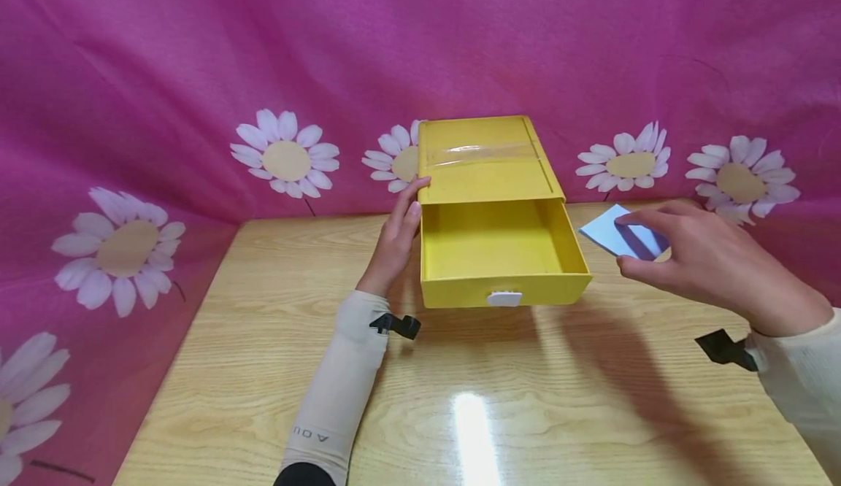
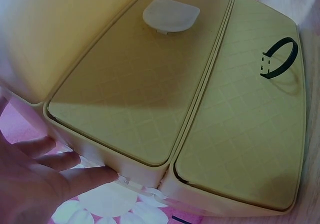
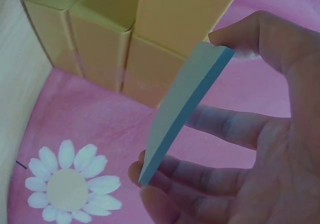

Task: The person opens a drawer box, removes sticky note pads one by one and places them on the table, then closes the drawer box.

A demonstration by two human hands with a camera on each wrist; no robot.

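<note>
A yellow drawer unit point(image 1: 482, 172) stands against the flowered cloth. Its top drawer point(image 1: 460, 292) is pulled out, showing a bare yellow inside and a white handle point(image 1: 504, 298) on the front. My left hand point(image 1: 393, 245) rests against the unit's left side, fingers mostly straight along it, as the left wrist view also shows. To the right of the drawer, my right hand point(image 1: 716, 260) pinches a light-blue square pad of sticky notes point(image 1: 611, 230) between thumb and fingers. In the right wrist view, the pad's blue edge point(image 3: 190, 108) is turned toward the camera.
Below the pulled-out drawer, the left wrist view shows another drawer front with a dark loop handle point(image 2: 287, 58). Clear tape point(image 1: 473, 152) runs across the unit's top. Pink cloth point(image 1: 164, 33) rises behind the wooden table point(image 1: 263, 289) and along its left side.
</note>
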